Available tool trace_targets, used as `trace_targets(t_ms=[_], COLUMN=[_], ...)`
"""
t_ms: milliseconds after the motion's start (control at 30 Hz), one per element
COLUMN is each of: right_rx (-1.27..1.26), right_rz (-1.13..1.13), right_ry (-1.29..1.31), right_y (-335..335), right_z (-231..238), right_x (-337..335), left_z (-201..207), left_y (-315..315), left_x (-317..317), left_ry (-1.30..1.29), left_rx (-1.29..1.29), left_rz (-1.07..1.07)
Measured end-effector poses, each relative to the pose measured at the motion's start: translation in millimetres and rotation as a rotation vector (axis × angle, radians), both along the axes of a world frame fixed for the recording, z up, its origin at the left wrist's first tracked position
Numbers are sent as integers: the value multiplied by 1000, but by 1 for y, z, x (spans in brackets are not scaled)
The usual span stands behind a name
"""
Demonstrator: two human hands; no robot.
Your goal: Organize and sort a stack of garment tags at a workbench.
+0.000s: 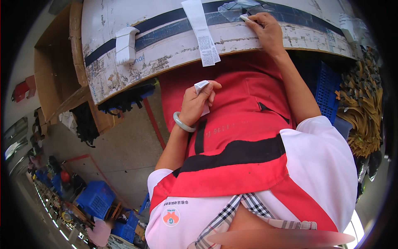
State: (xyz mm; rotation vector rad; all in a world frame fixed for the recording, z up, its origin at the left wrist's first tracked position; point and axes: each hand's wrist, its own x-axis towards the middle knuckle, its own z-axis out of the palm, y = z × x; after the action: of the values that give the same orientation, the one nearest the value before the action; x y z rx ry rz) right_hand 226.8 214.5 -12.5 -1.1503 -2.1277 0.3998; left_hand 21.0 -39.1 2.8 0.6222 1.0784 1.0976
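Observation:
My left hand (195,99), with a pale bangle (183,122) at its wrist, is held in front of my red apron. Its fingers are closed round folded white labels (201,86), whose ends stick out above and below the grip. My right hand (267,32) is over the table's front part. Thumb and forefinger there pinch a small white piece (244,17), too small to make out. Just beyond it lies a crumpled clear plastic bag (236,10). Between the hands, long white printed label strips (204,39) lie across the table and overhang its edge.
A bundle of white labels (125,45) sits on the left of the worn white table (166,56). An open cardboard box (56,62) stands at the left. On the right are a blue crate (328,93) and a heap of brown strips (365,103). A person (99,232) is far behind.

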Motion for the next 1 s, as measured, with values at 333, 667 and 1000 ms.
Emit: trace_targets(t_ms=[333, 667, 1000], right_rx=[144, 23, -242], right_rz=[30, 419, 495], right_ry=[-30, 122, 192], right_y=[-3, -43, -61], right_z=[7, 37, 45], right_x=[-8, -83, -92], left_z=[-2, 7, 21], left_y=[-1, 8, 33], left_x=[-2, -18, -31], left_ry=[-104, -250, 595], left_rx=[-44, -8, 413], left_rz=[114, 251, 512])
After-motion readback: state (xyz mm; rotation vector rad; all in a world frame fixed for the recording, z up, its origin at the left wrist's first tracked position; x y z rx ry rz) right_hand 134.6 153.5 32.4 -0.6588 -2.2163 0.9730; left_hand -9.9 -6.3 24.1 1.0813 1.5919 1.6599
